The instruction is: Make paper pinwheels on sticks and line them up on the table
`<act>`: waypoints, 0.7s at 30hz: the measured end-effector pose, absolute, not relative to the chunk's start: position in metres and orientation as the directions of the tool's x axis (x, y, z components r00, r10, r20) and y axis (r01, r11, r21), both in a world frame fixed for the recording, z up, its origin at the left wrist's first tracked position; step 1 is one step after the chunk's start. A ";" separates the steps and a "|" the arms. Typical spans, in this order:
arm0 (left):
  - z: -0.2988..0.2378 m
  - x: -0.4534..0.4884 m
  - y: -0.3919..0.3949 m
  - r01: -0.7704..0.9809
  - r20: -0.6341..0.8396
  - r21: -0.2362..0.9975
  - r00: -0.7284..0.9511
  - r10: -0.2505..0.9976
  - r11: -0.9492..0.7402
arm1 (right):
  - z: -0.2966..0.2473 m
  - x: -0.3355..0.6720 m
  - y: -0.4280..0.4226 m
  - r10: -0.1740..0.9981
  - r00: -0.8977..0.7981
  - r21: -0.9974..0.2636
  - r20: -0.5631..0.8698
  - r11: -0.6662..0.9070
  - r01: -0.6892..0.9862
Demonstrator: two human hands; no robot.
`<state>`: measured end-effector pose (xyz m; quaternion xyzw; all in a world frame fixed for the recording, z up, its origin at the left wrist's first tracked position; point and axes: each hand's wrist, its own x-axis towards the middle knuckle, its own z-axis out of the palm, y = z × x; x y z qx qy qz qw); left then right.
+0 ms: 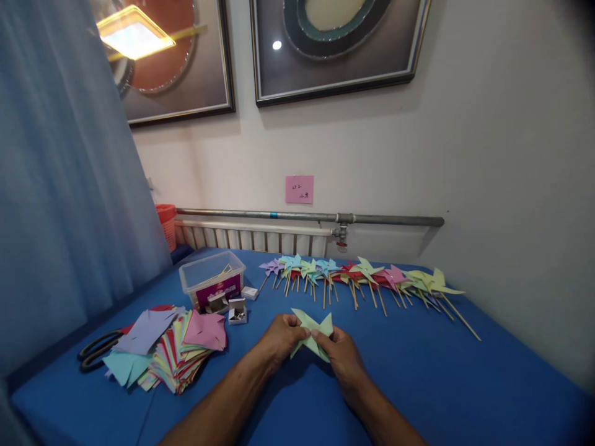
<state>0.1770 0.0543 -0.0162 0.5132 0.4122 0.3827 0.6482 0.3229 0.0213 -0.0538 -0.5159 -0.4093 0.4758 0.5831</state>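
Observation:
My left hand (280, 337) and my right hand (341, 353) meet over the blue table (441, 371), both pinching a pale green folded paper piece (312, 329) with pointed flaps. The fingers of each hand are closed on its edges near the middle. A row of finished paper pinwheels on wooden sticks (362, 279) lies behind the hands, along the far side of the table. To the left lies a stack of coloured cut paper squares (179, 347).
Black-handled scissors (97, 350) lie at the left edge of the paper stack. A clear plastic box (212, 279) and small open white boxes (237, 311) stand behind the stack. A curtain hangs on the left; a pipe and radiator run along the wall.

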 end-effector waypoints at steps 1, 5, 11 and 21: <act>-0.018 0.177 0.055 -0.074 -0.137 0.982 0.368 0.920 0.176 | -0.055 0.323 0.022 0.975 0.221 -0.992 -0.015 0.013 -0.126; -0.023 0.179 0.057 -0.077 -0.134 0.982 0.365 0.921 0.173 | -0.054 0.324 0.021 0.966 0.257 -0.997 -0.008 0.011 -0.075; -0.018 0.179 0.053 -0.045 -0.127 0.988 0.323 0.938 0.149 | -0.052 0.323 0.020 0.963 0.268 -0.999 -0.007 0.007 -0.053; -0.005 0.173 0.055 0.109 -0.121 0.990 0.361 0.925 0.086 | -0.051 0.325 0.015 0.972 0.233 -0.999 0.002 0.013 -0.048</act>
